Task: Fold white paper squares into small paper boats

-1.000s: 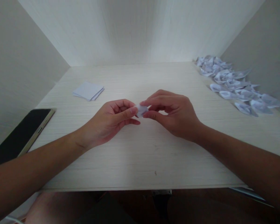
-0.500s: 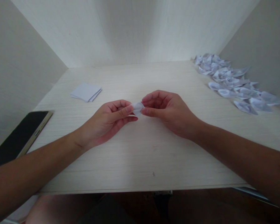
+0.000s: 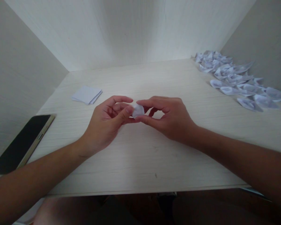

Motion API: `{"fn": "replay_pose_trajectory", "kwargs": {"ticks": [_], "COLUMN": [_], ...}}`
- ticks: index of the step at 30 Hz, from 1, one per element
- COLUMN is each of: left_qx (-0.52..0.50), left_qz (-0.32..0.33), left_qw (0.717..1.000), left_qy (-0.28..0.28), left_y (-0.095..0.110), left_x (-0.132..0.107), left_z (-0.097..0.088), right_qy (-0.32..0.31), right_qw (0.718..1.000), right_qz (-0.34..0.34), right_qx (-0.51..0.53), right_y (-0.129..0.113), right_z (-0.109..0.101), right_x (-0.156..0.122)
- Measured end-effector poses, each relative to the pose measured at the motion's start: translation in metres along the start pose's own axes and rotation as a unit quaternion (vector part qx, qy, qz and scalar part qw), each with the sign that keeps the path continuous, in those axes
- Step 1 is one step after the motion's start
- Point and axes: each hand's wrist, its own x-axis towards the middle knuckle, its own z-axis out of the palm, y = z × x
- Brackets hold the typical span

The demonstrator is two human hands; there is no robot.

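Both of my hands meet over the middle of the pale wooden table (image 3: 140, 162). Between them is a small folded piece of white paper (image 3: 138, 110). My left hand (image 3: 107, 123) pinches its left side with thumb and fingers, the index finger raised above it. My right hand (image 3: 168, 120) grips its right side between thumb and index finger, the other fingers curled. Most of the paper is hidden by my fingertips.
A small stack of white paper squares (image 3: 86, 94) lies at the back left. A dark phone (image 3: 22, 143) rests on the left edge. Several folded white paper boats (image 3: 239, 81) are spread along the right side. Walls close in on three sides.
My fingers have shifted on the small paper: the left index finger has lifted and the right fingers have opened a little. Both hands have moved slightly toward me.
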Motion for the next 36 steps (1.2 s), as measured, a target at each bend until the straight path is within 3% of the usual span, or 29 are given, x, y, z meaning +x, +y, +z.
{"fn": "replay_pose_trajectory", "kwargs": {"ticks": [5, 11, 16, 21, 25, 31, 36], "left_qx": [0.047, 0.019, 0.016, 0.010, 0.028, 0.034, 0.051], "left_qz": [0.012, -0.041, -0.024, 0.014, 0.058, 0.094, 0.086], "left_qw": [0.999, 0.999, 0.999, 0.999, 0.997, 0.994, 0.994], "left_qy": [0.011, 0.012, 0.037, 0.031, 0.034, 0.050, 0.045], "left_y": [0.001, 0.002, 0.001, 0.001, -0.004, -0.008, -0.006], "left_x": [0.000, 0.001, 0.001, 0.000, 0.000, 0.004, 0.006], "left_z": [-0.002, -0.002, -0.003, 0.001, -0.001, -0.002, -0.004], "right_qy": [-0.010, -0.014, -0.012, -0.006, 0.020, 0.025, -0.014], "right_qw": [0.994, 0.980, 0.982, 0.994, 0.999, 0.959, 0.939], "right_qz": [-0.042, -0.099, -0.082, -0.039, 0.032, 0.150, 0.193], "right_qx": [-0.097, -0.175, -0.171, -0.106, 0.012, 0.241, 0.285], "right_y": [0.002, 0.006, 0.006, 0.002, -0.001, 0.002, 0.001], "right_z": [0.000, 0.003, 0.004, 0.005, 0.008, 0.011, 0.008], "right_x": [-0.001, -0.004, -0.004, -0.004, -0.002, 0.005, 0.005]}}
